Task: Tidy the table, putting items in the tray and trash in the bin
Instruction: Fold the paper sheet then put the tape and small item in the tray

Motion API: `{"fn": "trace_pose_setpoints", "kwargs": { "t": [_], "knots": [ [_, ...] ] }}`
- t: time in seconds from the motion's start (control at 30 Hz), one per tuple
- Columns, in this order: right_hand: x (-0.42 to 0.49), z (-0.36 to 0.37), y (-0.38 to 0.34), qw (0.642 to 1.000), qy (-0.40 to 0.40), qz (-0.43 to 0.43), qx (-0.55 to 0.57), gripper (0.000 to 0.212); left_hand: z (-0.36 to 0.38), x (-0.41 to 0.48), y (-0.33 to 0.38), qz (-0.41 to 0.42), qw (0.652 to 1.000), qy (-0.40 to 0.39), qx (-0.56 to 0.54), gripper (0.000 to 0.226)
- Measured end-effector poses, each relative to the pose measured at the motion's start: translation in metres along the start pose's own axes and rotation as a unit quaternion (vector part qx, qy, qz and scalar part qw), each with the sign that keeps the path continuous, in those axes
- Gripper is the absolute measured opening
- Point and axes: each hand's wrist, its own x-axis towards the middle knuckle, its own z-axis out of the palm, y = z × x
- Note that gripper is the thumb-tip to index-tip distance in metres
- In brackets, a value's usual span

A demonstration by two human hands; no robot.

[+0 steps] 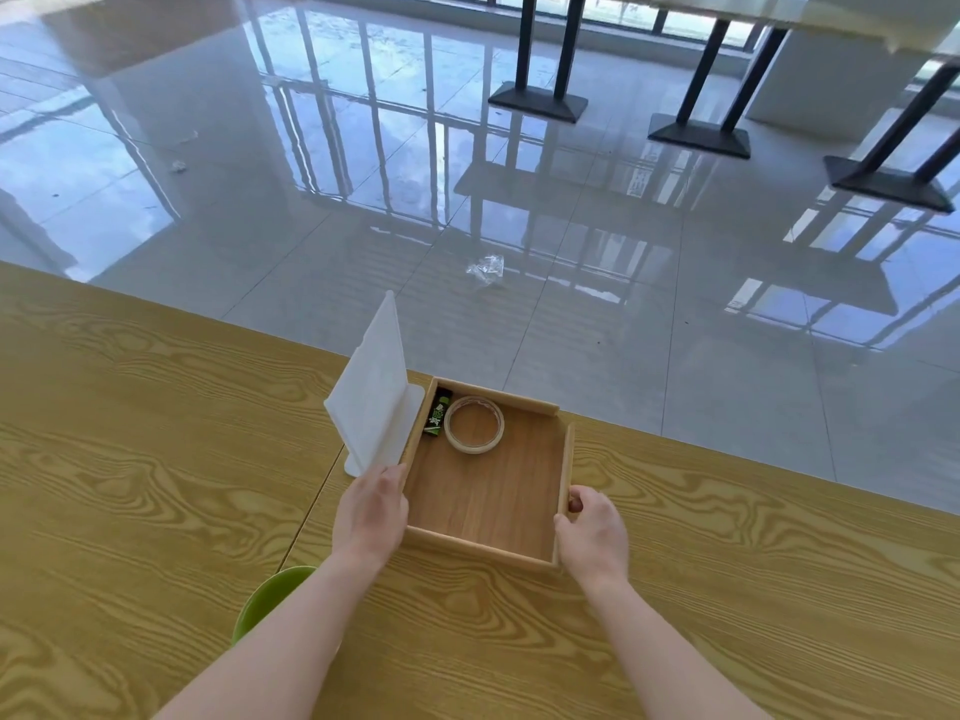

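Left hand (370, 517): fingers closed on left wall of wooden tray (563, 472), frame centre. Right hand (592, 532): fingers curled on right wall. Tray holds tape roll (474, 424) and green-black tube (437, 413), far left corner. White stand (371, 394) upright, touching tray's left. Green bowl (265, 602), lower left, on wooden table (130, 459).
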Motion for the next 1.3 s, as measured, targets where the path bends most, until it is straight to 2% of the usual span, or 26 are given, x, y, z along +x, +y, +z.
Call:
{"fn": "trace_pose_setpoints", "kwargs": {
  "t": [0.23, 0.4, 0.83, 1.3],
  "knots": [
    [-0.0027, 0.0015, -0.0004, 1.000, 0.001, 0.008, 0.009, 0.035, 0.0004, -0.0012, -0.0021, -0.002, 1.000, -0.001, 0.000, 0.024],
    [-0.0031, 0.0013, -0.0008, 1.000, -0.001, 0.013, 0.007, 0.037, 0.0011, -0.0011, -0.0034, -0.003, 1.000, 0.002, -0.004, 0.036],
    [-0.0032, 0.0012, -0.0012, 1.000, -0.003, 0.014, 0.008, 0.038, -0.0021, -0.0012, -0.0028, -0.008, 1.000, -0.005, -0.004, 0.022],
    [-0.0081, 0.0019, 0.0007, 0.999, -0.006, 0.022, 0.022, 0.040, -0.0035, -0.0014, -0.0031, -0.005, 1.000, -0.019, 0.005, 0.021]
  ]
}}
